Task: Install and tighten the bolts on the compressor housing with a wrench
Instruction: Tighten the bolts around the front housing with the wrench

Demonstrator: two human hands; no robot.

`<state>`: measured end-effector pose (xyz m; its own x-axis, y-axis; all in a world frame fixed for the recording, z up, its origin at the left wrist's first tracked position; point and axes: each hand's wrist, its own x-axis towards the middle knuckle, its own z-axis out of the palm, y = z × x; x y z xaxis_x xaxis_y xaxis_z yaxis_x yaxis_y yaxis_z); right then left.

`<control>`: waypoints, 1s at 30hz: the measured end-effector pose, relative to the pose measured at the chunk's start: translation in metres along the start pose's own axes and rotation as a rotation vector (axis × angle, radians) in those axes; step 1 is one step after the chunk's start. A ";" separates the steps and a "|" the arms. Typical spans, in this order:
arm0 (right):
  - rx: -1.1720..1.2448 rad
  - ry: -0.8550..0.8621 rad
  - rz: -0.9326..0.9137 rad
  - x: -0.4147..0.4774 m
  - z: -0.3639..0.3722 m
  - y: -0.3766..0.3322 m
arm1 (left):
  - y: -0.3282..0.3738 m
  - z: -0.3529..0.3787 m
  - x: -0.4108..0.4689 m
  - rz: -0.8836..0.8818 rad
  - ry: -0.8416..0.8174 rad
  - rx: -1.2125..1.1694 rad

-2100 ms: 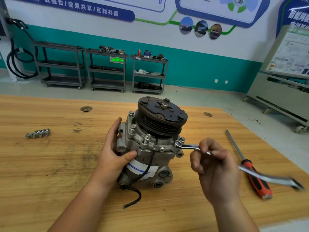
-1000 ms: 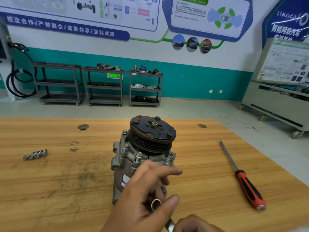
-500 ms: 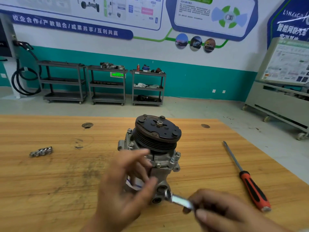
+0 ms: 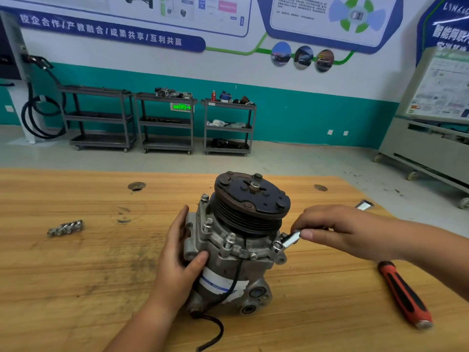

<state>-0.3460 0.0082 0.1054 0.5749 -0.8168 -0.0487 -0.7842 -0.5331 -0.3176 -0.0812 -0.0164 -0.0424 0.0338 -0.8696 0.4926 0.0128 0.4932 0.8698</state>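
silver steel wrench (image 4: 289, 240) reseated on flange bolt (image 4: 278, 246) | right hand (image 4: 337, 229) pinches it | left hand (image 4: 177, 260) regrips grey metal compressor housing (image 4: 228, 255) | next: tighten

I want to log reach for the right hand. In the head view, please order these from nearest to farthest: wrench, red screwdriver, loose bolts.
1. wrench, held by the right hand
2. red screwdriver, on the table at the right
3. loose bolts, far left, past the compressor
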 end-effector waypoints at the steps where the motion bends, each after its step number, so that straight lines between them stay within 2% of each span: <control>1: -0.023 -0.028 0.001 0.003 -0.002 -0.001 | -0.001 0.000 0.000 -0.016 0.006 -0.011; 6: -0.064 -0.154 0.029 0.014 -0.017 -0.003 | -0.004 0.000 0.000 -0.033 0.032 -0.052; 9: -0.015 -0.291 0.151 0.012 -0.025 -0.009 | -0.004 0.001 0.000 -0.033 0.041 -0.053; 11: 0.236 -0.424 0.273 0.006 -0.022 -0.017 | -0.004 0.002 0.000 -0.035 0.045 -0.042; 13: 0.739 -0.514 0.390 -0.003 -0.007 -0.033 | -0.003 0.002 0.000 -0.036 0.051 -0.044; 14: 1.004 -0.471 0.435 -0.008 0.004 -0.043 | -0.002 0.002 0.001 -0.038 0.050 -0.045; 16: 1.409 -0.245 0.507 -0.014 0.031 -0.064 | 0.000 0.002 0.001 -0.043 0.046 -0.049; 19: 1.730 0.111 0.523 -0.011 0.057 -0.089 | 0.002 0.003 0.001 -0.032 0.041 -0.071; 22: 2.018 0.279 0.401 -0.004 0.066 -0.109 | -0.002 0.001 0.001 -0.039 0.039 -0.124; 25: 2.172 0.390 0.264 -0.012 0.073 -0.119 | -0.003 -0.001 0.001 -0.070 0.021 -0.156; 27: 2.202 0.387 0.273 -0.022 0.079 -0.119 | -0.003 -0.001 0.001 -0.095 0.024 -0.194; 30: 1.996 0.313 0.387 -0.045 0.091 -0.110 | -0.004 0.001 0.000 -0.083 0.036 -0.201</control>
<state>-0.2646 0.1233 0.0565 0.2561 -0.9213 -0.2926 0.5792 0.3886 -0.7166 -0.0821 -0.0188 -0.0459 0.0600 -0.9079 0.4148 0.2159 0.4175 0.8827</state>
